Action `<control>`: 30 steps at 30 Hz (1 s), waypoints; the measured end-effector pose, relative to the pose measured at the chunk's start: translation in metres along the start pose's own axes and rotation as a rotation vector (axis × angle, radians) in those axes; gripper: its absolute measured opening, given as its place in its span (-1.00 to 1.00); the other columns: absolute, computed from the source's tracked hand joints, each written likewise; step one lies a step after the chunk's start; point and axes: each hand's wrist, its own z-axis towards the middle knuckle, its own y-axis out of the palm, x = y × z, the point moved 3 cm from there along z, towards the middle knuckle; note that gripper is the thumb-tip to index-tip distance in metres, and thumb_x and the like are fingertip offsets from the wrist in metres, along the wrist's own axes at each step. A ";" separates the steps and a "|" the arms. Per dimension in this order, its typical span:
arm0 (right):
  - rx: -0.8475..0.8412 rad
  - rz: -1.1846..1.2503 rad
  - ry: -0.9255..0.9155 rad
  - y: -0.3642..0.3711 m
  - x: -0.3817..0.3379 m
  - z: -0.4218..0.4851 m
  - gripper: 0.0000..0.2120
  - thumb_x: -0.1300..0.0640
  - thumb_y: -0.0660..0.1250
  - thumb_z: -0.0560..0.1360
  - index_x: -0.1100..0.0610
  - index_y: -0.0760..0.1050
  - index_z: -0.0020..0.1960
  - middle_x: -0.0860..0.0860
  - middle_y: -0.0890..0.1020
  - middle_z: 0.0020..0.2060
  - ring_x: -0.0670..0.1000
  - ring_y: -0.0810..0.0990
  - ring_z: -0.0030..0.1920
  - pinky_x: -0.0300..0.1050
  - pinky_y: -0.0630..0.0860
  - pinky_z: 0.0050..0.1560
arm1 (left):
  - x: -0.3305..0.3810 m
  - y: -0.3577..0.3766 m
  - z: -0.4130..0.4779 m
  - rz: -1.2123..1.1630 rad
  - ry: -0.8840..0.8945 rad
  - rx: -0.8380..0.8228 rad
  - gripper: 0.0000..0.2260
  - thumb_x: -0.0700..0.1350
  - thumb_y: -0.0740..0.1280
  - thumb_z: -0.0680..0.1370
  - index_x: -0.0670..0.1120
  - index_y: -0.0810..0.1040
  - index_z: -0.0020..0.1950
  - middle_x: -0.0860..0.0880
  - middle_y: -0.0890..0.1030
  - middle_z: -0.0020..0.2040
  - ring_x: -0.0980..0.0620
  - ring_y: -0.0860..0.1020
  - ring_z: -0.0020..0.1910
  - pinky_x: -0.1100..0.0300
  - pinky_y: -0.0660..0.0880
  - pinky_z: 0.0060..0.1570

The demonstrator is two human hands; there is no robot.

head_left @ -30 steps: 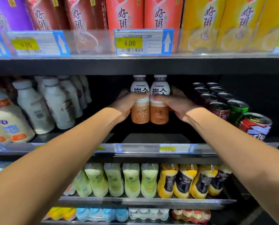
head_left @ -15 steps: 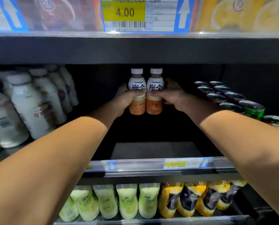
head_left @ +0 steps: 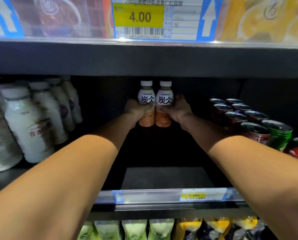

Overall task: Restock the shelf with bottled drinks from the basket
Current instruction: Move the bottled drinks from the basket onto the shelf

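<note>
Bottles [head_left: 147, 98] upright, left hand [head_left: 136, 110], right hand [head_left: 179, 111] gripping

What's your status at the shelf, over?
Left hand grips left bottle, right hand grips right bottle. Both upright, side by side, deep on the shelf. White bottles left, cans right, neither in the way.

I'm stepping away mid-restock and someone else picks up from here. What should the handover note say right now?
Left grip: hand wrapped round the left bottle.
Right grip: hand wrapped round the right bottle.
Both bottles upright, side by side, deep in the dark middle bay of the shelf, between white bottles and cans. Too dark to tell if they stand on it.
Done: this pair is at the back of the bay.
Left: set down, let go, fill the bare front. Basket is out of view.
</note>
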 end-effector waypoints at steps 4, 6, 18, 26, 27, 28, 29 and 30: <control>-0.004 -0.044 0.031 0.004 -0.001 -0.001 -0.33 -0.01 0.57 0.37 0.13 0.32 0.33 0.06 0.57 0.22 0.09 0.59 0.19 -0.11 0.52 0.03 | -0.001 0.004 0.001 -0.014 -0.035 0.046 -0.54 0.03 0.57 0.39 -0.19 0.60 0.16 -0.14 0.68 0.09 -0.07 0.67 0.03 0.01 0.60 0.09; 0.010 -0.037 0.028 0.007 -0.001 -0.001 -0.36 -0.01 0.57 0.37 0.13 0.33 0.31 0.08 0.58 0.22 0.09 0.59 0.18 -0.08 0.54 0.06 | -0.001 0.006 0.001 -0.014 -0.023 0.061 -0.55 0.02 0.56 0.40 -0.20 0.60 0.17 -0.14 0.68 0.10 -0.07 0.67 0.04 -0.01 0.60 0.11; -0.002 -0.036 0.059 0.010 0.000 0.010 -0.36 0.02 0.54 0.40 0.14 0.31 0.34 0.10 0.55 0.28 0.12 0.55 0.26 -0.15 0.43 0.03 | -0.008 0.007 0.015 -0.012 -0.069 0.099 -0.49 0.06 0.59 0.35 -0.17 0.57 0.18 -0.12 0.66 0.13 -0.07 0.66 0.07 -0.01 0.60 0.13; -0.058 -0.123 0.090 0.005 0.000 0.009 -0.25 -0.11 0.51 0.40 0.11 0.27 0.45 0.11 0.54 0.31 0.15 0.54 0.28 -0.06 0.50 0.15 | 0.001 0.007 0.009 0.089 -0.080 0.104 -0.47 0.12 0.50 0.44 -0.20 0.50 0.23 -0.15 0.61 0.23 -0.11 0.61 0.19 0.00 0.55 0.19; -0.055 -0.165 0.095 0.004 0.001 0.006 -0.25 -0.13 0.48 0.43 0.12 0.25 0.47 0.12 0.54 0.31 0.16 0.54 0.29 -0.08 0.48 0.12 | 0.003 0.006 0.004 0.187 -0.070 0.115 -0.40 0.17 0.43 0.48 -0.22 0.44 0.33 -0.18 0.57 0.29 -0.14 0.57 0.24 0.00 0.52 0.22; -0.043 -0.249 0.085 0.002 0.000 0.001 -0.32 -0.13 0.42 0.48 0.14 0.28 0.46 0.13 0.54 0.30 0.18 0.54 0.29 -0.09 0.46 0.09 | 0.008 0.004 -0.003 0.323 -0.048 0.129 -0.37 0.20 0.33 0.55 -0.25 0.38 0.41 -0.22 0.52 0.34 -0.17 0.51 0.31 0.01 0.48 0.26; -0.031 -0.362 0.058 -0.002 -0.002 -0.005 -0.45 -0.11 0.33 0.55 0.16 0.35 0.41 0.16 0.56 0.29 0.20 0.55 0.27 -0.10 0.45 0.06 | 0.013 0.003 -0.013 0.475 -0.021 0.140 -0.38 0.20 0.21 0.61 -0.27 0.34 0.45 -0.25 0.46 0.38 -0.20 0.46 0.35 0.01 0.44 0.28; -0.039 -0.466 0.021 -0.006 -0.005 -0.014 -0.57 -0.07 0.26 0.59 0.18 0.43 0.34 0.18 0.58 0.25 0.20 0.56 0.25 -0.11 0.44 0.04 | 0.018 0.001 -0.024 0.604 0.003 0.123 -0.42 0.18 0.13 0.64 -0.25 0.36 0.44 -0.25 0.45 0.39 -0.21 0.45 0.35 0.01 0.43 0.27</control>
